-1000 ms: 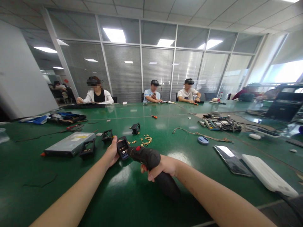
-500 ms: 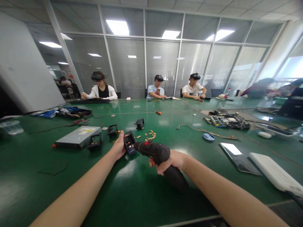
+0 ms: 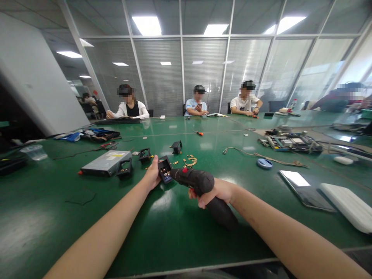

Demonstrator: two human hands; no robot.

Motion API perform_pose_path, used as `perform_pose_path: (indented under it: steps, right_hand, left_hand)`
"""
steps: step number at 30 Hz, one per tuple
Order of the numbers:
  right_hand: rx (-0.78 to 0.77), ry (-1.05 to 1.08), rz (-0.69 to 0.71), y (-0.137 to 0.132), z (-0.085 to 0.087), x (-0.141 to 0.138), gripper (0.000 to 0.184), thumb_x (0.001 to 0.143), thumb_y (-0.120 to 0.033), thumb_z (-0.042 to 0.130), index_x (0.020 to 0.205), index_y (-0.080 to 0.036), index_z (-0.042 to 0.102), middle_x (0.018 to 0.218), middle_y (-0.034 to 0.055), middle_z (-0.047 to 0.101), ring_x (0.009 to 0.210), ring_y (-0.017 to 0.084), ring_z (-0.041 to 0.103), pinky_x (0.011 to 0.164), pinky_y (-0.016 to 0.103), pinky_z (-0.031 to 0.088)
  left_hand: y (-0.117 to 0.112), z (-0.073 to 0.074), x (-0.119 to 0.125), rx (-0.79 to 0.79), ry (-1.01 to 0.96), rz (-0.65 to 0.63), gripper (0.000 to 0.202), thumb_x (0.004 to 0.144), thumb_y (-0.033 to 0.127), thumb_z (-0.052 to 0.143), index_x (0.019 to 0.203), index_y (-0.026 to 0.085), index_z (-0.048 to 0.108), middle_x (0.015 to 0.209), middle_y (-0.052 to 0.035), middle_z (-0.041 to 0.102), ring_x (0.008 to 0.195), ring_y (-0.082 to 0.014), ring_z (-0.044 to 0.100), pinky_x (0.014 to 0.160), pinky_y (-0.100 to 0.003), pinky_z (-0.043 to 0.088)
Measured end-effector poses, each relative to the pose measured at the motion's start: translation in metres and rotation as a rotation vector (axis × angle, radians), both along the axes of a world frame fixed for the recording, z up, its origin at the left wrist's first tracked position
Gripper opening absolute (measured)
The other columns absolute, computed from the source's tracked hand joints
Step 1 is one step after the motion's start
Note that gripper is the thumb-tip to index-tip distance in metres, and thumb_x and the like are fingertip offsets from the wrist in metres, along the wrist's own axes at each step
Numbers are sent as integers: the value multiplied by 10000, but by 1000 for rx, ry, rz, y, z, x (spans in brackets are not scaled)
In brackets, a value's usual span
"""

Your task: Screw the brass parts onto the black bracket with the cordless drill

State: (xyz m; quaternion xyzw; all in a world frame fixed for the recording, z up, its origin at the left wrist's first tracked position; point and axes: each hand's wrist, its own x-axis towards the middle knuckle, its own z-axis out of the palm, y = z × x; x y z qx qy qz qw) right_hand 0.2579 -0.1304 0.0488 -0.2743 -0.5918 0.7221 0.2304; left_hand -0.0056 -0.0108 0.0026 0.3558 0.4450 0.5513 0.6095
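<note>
My left hand grips a small black plastic housing by its left side, its open face turned towards me, with brass-coloured metal parts inside. In my right hand is a black cordless screwdriver with a red switch, my fingers wrapped round its handle. Its nose points left at the housing; whether the tip touches anything inside cannot be made out. Just beyond, several small brass pieces lie scattered on the green table. Similar black housings stand nearby, one behind and two to the left.
At left lie a silver disc drive, a clear plastic cup and dark cables. To the right are a blue round lid, a phone, a white power bank and a circuit board assembly. Several people sit across the table.
The whole view has shifted slightly, so everything appears a little further right. Both hands keep their hold on the housing and the screwdriver, in nearly the same pose.
</note>
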Motion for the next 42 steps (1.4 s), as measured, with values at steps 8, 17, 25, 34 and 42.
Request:
perform_pose_path:
  steps: [8, 17, 25, 34, 42]
  right_hand:
    - [11, -15, -8, 0, -1, 0, 393, 481, -152, 884, 823, -125, 691, 764, 2, 666, 596, 130, 598, 557, 254, 498]
    - [3, 3, -17, -1, 0, 1, 432, 489, -161, 881, 880, -129, 699, 792, 1, 673, 591, 126, 613, 553, 247, 501]
    - [3, 0, -40, -2, -3, -2, 419, 478, -176, 884, 845, -123, 689, 739, -9, 663, 570, 123, 597, 548, 251, 484]
    - [61, -19, 35, 6, -2, 5, 403, 541, -188, 867, 904, -119, 705, 811, 21, 683, 634, 145, 617, 590, 267, 500]
    - [-33, -13, 125, 9, -4, 9, 581, 594, -198, 862, 1135, -143, 659, 1085, 100, 733, 674, 199, 726, 664, 331, 570]
  left_hand:
    - [2, -1, 0, -4, 5, 0, 560, 945, 668, 437, 1020, 149, 635, 813, -131, 735, 714, -274, 746, 682, -416, 611]
    - [4, -4, -2, -22, 0, 0, 568, 932, 681, 451, 1043, 154, 632, 826, -131, 740, 719, -275, 746, 696, -426, 611]
    - [5, -5, -3, -27, -7, -3, 580, 919, 695, 463, 1047, 155, 630, 818, -130, 736, 714, -282, 745, 692, -438, 612]
    - [4, -3, -1, -54, -65, 30, 564, 918, 662, 514, 1118, 148, 631, 859, -127, 751, 703, -248, 745, 720, -400, 609]
    - [1, -4, -2, -7, -27, -5, 561, 936, 665, 469, 1051, 145, 644, 816, -119, 742, 699, -256, 740, 678, -394, 609]
